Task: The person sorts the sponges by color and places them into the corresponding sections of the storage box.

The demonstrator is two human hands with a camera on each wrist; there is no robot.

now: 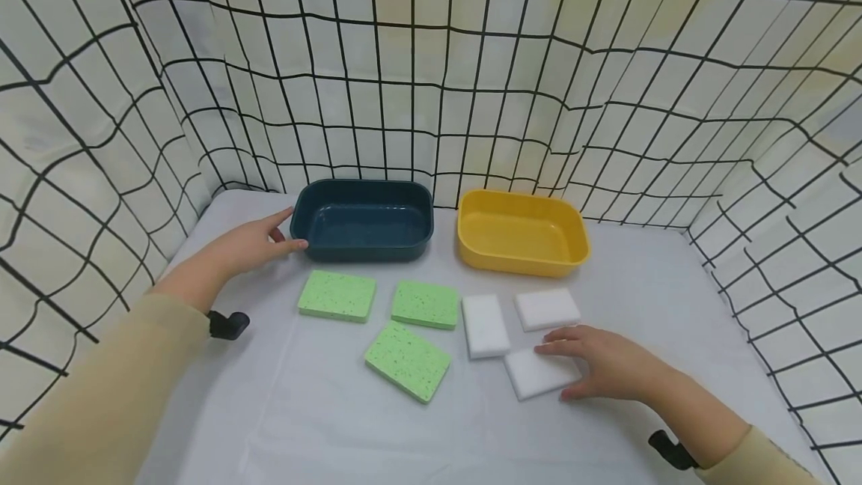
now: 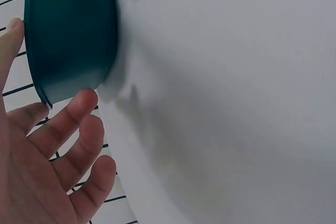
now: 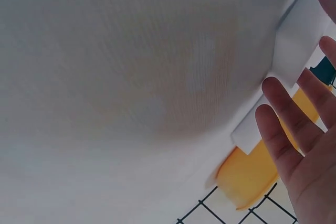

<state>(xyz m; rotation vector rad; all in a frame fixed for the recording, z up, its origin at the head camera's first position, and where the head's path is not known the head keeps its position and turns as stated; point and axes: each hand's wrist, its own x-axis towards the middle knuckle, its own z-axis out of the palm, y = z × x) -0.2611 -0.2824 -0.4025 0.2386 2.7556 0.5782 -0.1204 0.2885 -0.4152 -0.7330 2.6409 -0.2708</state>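
At the left end of a dark teal tray (image 1: 364, 253), my left hand (image 1: 252, 245) spreads its thumb and fingers along the rim and end wall. In the left wrist view its thumb and index fingertip (image 2: 37, 111) are right at the tray's edge, the other fingers loosely bent. My right hand (image 1: 606, 365) reaches over a white sponge (image 1: 535, 373), fingers apart, with nothing gripped. Two more white sponges, one upright (image 1: 486, 326) and one behind (image 1: 547, 309), lie close by. Three speckled green sponges (image 1: 337, 296) lie flat in front of the teal tray.
A yellow tray (image 1: 521, 264) stands right of the teal one, behind the white sponges. Black wire grid panels (image 1: 431, 88) rise at the back and both sides. White cloth (image 1: 323, 418) covers the table. A black strap piece (image 1: 229, 325) sits at the left wrist.
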